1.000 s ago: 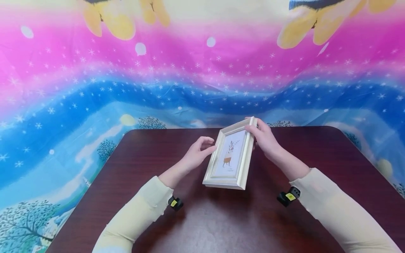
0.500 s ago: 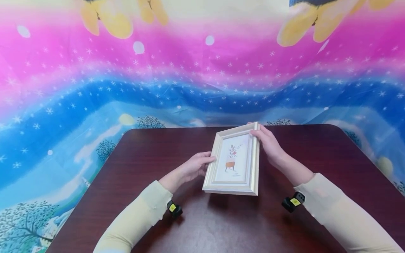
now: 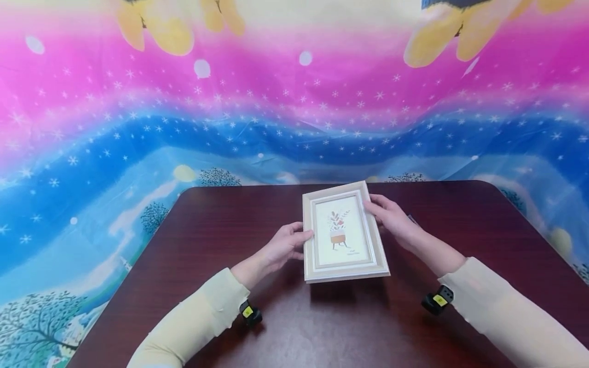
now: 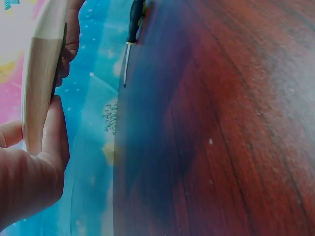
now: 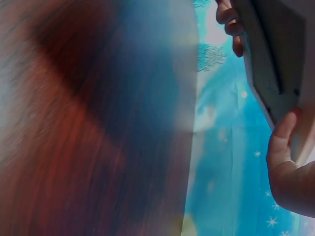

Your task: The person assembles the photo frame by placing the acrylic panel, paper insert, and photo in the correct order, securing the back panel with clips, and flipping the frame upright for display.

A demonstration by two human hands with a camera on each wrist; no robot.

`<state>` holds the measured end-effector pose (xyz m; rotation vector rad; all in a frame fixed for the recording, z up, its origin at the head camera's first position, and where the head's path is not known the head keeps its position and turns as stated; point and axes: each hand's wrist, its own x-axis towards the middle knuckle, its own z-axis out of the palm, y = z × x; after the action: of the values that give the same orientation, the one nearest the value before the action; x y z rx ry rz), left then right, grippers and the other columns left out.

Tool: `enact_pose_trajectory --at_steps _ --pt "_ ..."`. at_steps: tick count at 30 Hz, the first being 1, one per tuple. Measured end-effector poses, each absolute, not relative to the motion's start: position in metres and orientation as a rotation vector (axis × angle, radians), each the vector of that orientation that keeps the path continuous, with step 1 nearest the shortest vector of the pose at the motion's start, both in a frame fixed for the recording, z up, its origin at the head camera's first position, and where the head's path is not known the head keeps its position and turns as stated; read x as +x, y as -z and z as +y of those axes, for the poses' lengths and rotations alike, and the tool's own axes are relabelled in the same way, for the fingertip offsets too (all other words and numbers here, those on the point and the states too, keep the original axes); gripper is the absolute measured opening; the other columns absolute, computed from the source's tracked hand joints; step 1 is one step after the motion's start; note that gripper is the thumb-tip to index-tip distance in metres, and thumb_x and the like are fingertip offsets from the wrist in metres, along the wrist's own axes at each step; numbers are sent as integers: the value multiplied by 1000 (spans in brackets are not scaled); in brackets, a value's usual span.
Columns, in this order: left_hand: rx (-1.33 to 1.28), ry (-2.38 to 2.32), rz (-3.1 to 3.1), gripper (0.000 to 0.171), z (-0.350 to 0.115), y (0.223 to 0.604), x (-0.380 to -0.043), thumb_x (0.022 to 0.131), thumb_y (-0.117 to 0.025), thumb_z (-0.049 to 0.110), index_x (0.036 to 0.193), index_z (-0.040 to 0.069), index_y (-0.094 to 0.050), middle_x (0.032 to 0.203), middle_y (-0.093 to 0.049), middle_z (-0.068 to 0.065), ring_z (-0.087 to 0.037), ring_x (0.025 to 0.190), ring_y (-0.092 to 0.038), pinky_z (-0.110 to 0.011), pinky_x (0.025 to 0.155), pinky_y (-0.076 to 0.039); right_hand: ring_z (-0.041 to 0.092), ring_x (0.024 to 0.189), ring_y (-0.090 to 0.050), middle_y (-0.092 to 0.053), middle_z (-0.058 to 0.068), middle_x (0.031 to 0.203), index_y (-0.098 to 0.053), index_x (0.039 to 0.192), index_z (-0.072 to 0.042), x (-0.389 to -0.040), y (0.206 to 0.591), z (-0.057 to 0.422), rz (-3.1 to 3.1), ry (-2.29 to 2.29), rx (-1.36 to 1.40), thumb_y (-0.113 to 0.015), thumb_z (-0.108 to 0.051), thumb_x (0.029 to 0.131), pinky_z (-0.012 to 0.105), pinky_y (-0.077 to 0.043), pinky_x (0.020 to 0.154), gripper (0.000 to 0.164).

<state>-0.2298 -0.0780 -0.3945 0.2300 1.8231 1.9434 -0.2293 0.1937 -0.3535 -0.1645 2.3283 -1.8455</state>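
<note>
A cream picture frame is held up over the table, its front tilted toward the head camera. Behind its glass is a print of a plant in an orange and white pot on legs. My left hand grips the frame's left side, thumb on the front edge and fingers behind. On the upper right side my right hand holds it the same way. The right wrist view shows the frame's dark back, with fingers of both hands at its edges.
A screwdriver with a black handle lies near the far table edge, mostly hidden behind my right hand in the head view. The dark red wooden table ends at a printed cloth backdrop.
The frame has turned from a sideways slant to face the head camera. My left hand has moved lower and taken hold of its left side. My right hand has come down slightly.
</note>
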Motion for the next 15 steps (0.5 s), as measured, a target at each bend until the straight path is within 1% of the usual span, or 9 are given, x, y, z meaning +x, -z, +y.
enact_pose_trajectory --at_steps 3,5,9,12,15 --pt "221 -1945 1850 40 -77 396 -229 99 -55 13 131 -8 -45 103 -68 -15 -18 88 -66 -41 72 -55 15 74 -66 -60 30 113 -18 148 9 -227 359 195 2371 1749 -229 -52 -23 101 38 -55 61 66" --pt "211 -1937 1865 38 -77 397 -229 99 -55 13 130 -8 -46 101 -68 -15 -18 87 -66 -42 73 -55 18 70 -66 -60 31 114 -16 148 10 -225 363 197 2407 1673 -260 -54 -20 100 39 -54 57 68" --pt "223 -1900 1905 37 -76 399 -229 99 -55 12 128 -9 -46 100 -68 -17 -18 85 -66 -43 72 -56 20 64 -64 -63 27 108 -13 148 11 -222 369 200 2483 1535 -279 -55 -19 99 38 -51 52 71" --pt "235 -1868 1931 38 -75 401 -230 99 -55 13 129 -9 -45 102 -68 -18 -18 85 -66 -41 70 -56 20 62 -63 -65 25 104 -14 147 12 -222 373 202 2518 1485 -268 -55 -18 99 37 -50 52 70" --pt "221 -1849 1943 40 -73 402 -232 98 -56 13 131 -8 -45 103 -68 -18 -18 84 -66 -39 68 -56 21 57 -60 -66 24 102 -13 147 13 -221 376 203 2545 1447 -277 -54 -18 100 38 -50 51 70"
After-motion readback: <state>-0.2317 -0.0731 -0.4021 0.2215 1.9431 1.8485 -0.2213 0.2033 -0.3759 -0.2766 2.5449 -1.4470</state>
